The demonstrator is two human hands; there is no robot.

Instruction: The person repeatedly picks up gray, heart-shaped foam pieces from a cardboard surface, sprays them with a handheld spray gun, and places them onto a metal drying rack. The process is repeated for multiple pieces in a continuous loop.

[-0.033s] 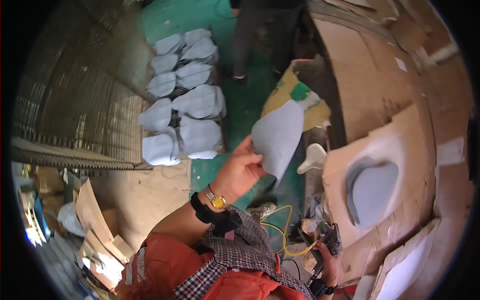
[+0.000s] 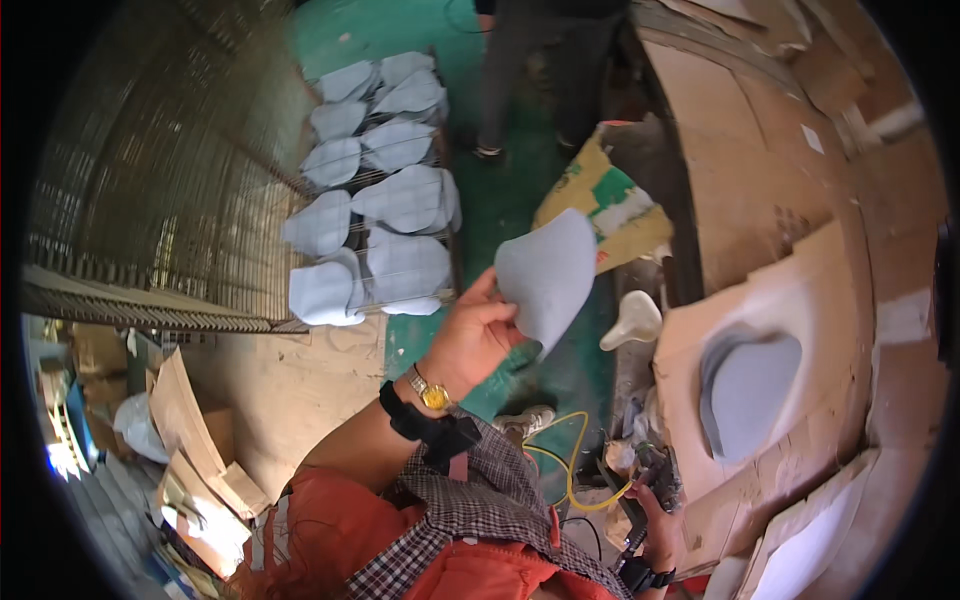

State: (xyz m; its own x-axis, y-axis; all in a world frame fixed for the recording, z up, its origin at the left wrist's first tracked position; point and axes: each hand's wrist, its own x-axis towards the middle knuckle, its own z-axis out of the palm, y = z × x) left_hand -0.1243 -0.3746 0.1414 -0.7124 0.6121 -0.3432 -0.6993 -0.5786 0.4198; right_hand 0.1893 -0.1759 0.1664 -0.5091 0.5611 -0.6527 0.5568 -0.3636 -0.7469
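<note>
My left hand, with a gold watch at its wrist, pinches the edge of a grey saddle-shaped pad between thumb and fingers. The pad is held up in the air, tilted. Low on the right, my right hand is closed around a dark spray gun; a yellow hose runs by it. Beside that hand, a stack of grey pads lies on a cardboard sheet whose surface is whitened around the stack. A pale saddle-shaped piece sits between the held pad and the cardboard.
A wire rack at the far left carries several grey pads in rows. Another wire rack stands left of it. A yellow and green sack lies behind the held pad. Another person's dark-clothed legs stand at the back.
My left hand has turned the grey pad, so its outline looks shorter and broader. The right hand keeps its grip on the spray gun. The whole view has shifted slightly.
</note>
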